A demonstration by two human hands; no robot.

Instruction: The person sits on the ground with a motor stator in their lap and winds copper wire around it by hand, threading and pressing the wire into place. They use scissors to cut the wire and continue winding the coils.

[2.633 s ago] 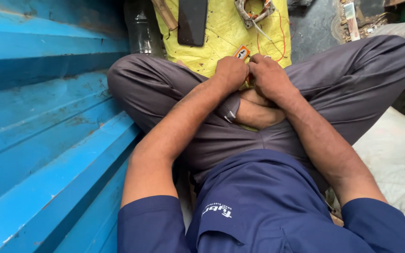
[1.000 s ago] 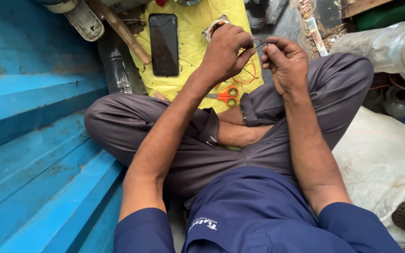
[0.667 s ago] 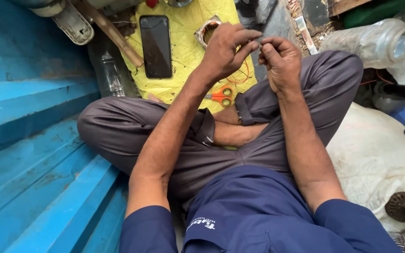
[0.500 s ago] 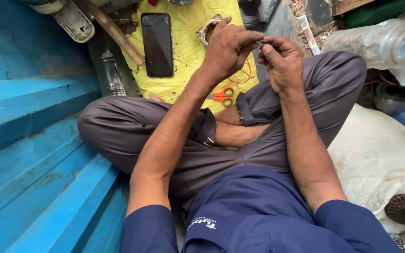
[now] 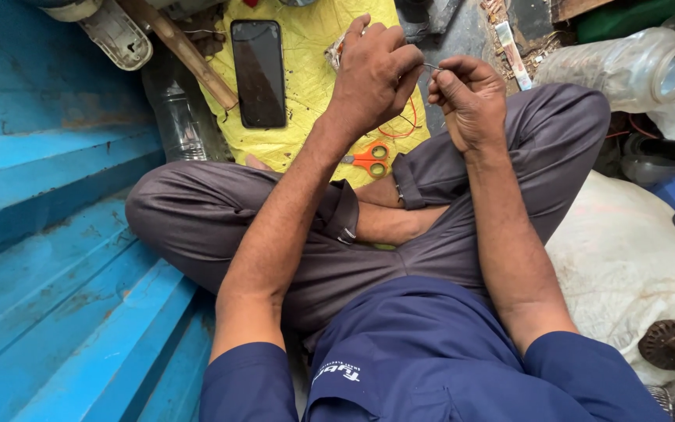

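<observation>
The person sat cross-legged beside the blue corrugated panel [image 5: 48, 258], with a white sack [image 5: 626, 258] at the other knee. Both hands were raised above the yellow sheet [image 5: 314, 70]. The left hand [image 5: 373, 74] was curled, fingertips pinched on a thin wire [image 5: 429, 67]; the right hand [image 5: 470, 98] was closed too, pinching the wire's other end. Something small seemed tucked under the left hand, too hidden to tell. On the yellow sheet lay orange-handled scissors [image 5: 370, 159] near its close edge and a black phone [image 5: 258, 73] farther up.
</observation>
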